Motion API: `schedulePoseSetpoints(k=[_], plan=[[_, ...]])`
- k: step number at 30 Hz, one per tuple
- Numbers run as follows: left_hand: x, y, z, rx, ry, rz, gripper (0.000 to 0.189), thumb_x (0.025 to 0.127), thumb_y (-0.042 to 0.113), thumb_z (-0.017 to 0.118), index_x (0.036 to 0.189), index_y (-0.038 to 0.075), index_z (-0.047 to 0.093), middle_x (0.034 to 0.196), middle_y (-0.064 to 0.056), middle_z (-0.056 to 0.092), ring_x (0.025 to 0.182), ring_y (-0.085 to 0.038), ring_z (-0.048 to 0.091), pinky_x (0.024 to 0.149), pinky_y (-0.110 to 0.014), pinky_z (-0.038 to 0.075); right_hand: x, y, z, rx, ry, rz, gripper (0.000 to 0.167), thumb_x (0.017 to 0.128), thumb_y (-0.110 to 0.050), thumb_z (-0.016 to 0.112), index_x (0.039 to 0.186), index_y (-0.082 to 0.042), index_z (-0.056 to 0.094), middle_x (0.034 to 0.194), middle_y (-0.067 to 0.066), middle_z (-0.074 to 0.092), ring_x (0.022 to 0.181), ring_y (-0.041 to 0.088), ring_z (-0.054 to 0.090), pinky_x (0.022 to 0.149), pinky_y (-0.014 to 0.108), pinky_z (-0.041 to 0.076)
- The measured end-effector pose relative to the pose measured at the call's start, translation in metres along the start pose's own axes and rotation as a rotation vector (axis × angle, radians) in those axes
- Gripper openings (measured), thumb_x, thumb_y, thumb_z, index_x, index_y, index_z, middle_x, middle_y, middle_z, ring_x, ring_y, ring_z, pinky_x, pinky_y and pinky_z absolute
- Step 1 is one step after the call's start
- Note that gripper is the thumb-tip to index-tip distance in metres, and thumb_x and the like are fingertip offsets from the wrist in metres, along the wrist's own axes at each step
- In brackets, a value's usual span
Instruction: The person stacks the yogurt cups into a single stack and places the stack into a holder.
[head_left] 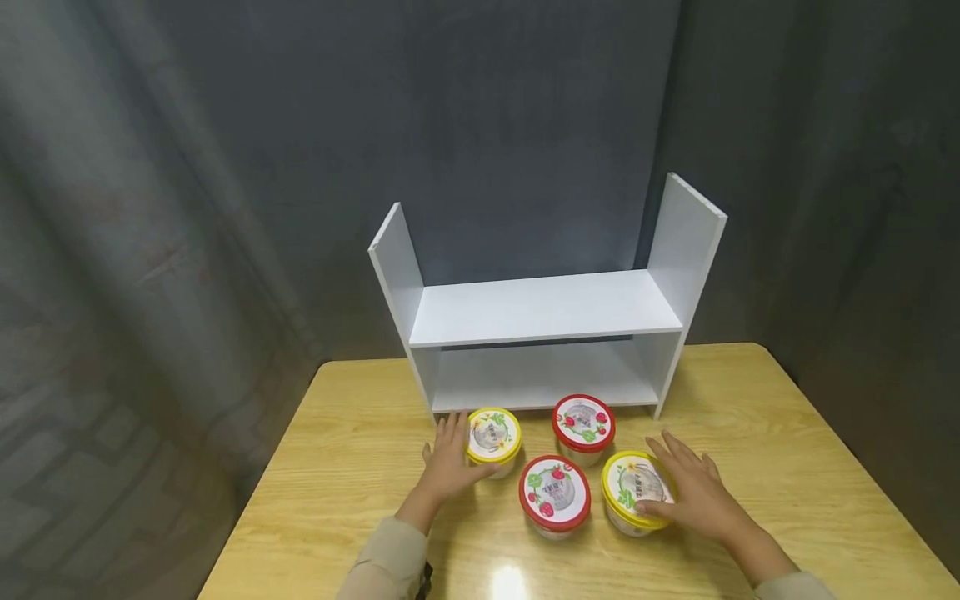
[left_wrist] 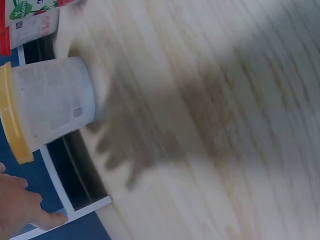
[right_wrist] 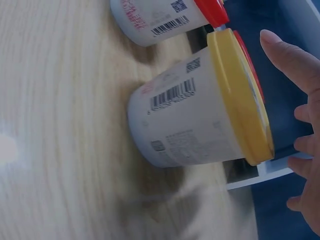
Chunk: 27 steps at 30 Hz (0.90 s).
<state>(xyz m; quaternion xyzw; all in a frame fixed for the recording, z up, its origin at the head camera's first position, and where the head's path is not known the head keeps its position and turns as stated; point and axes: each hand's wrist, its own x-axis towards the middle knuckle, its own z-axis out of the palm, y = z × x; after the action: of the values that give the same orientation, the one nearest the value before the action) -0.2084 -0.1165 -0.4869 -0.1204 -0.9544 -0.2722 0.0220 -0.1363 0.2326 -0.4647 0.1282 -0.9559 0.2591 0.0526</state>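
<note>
My left hand [head_left: 447,467], fingers extended, is at the left side of a yellow-lidded tub [head_left: 492,437]; in the left wrist view a gap separates the fingers from that tub [left_wrist: 55,105]. Spread fingers of my right hand [head_left: 697,490] reach along the right of a second yellow-lidded tub [head_left: 636,492], and the thumb overlaps its lid in the head view. The right wrist view has this hand [right_wrist: 310,125] apart from the upright tub [right_wrist: 185,110]. Between the yellow lids stand two red-lidded tubs with strawberry prints, one farther back [head_left: 583,423] and one nearer [head_left: 555,493].
Behind the tubs stands a white two-level shelf [head_left: 547,307] with tall side panels, at the back of the wooden table [head_left: 315,492]. Dark grey curtains [head_left: 525,133] hang behind and on both sides.
</note>
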Motion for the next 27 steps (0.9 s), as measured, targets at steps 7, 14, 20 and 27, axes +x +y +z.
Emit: schedulePoseSetpoints(k=[7, 14, 20, 27], plan=[[0.003, -0.001, 0.009, -0.103, 0.018, -0.004, 0.102, 0.064, 0.051, 0.067, 0.137, 0.003, 0.015, 0.14, -0.018, 0.017, 0.125, -0.038, 0.012, 0.088, -0.068, 0.014, -0.007, -0.002, 0.007, 0.038, -0.017, -0.018, 0.094, 0.057, -0.055, 0.068, 0.125, 0.004, 0.04, 0.129, 0.033, 0.027, 0.112, 0.05, 0.029, 0.086, 0.066, 0.019], [0.003, -0.004, 0.016, -0.18, 0.037, 0.035, 0.097, 0.066, 0.044, 0.069, 0.134, -0.003, 0.019, 0.138, -0.02, 0.021, 0.124, -0.036, 0.019, 0.09, -0.062, 0.02, -0.013, 0.001, 0.015, 0.024, -0.026, 0.011, 0.092, 0.056, -0.051, 0.071, 0.124, 0.002, 0.041, 0.128, 0.032, 0.029, 0.107, 0.051, 0.034, 0.081, 0.063, 0.031], [0.002, -0.003, 0.016, -0.237, 0.047, -0.001, 0.095, 0.066, 0.04, 0.07, 0.135, -0.001, 0.019, 0.137, -0.019, 0.024, 0.123, -0.033, 0.023, 0.091, -0.062, 0.017, -0.015, 0.005, 0.023, 0.084, 0.008, 0.012, 0.088, 0.057, -0.044, 0.075, 0.124, 0.003, 0.041, 0.129, 0.032, 0.027, 0.109, 0.05, 0.033, 0.081, 0.062, 0.032], [0.001, -0.004, 0.018, -0.293, 0.05, -0.039, 0.095, 0.066, 0.04, 0.071, 0.135, -0.001, 0.021, 0.135, -0.02, 0.027, 0.121, -0.036, 0.027, 0.091, -0.064, 0.015, -0.018, 0.004, 0.026, 0.147, 0.028, 0.041, 0.092, 0.055, -0.043, 0.076, 0.124, 0.006, 0.039, 0.128, 0.032, 0.028, 0.108, 0.051, 0.033, 0.08, 0.062, 0.033]])
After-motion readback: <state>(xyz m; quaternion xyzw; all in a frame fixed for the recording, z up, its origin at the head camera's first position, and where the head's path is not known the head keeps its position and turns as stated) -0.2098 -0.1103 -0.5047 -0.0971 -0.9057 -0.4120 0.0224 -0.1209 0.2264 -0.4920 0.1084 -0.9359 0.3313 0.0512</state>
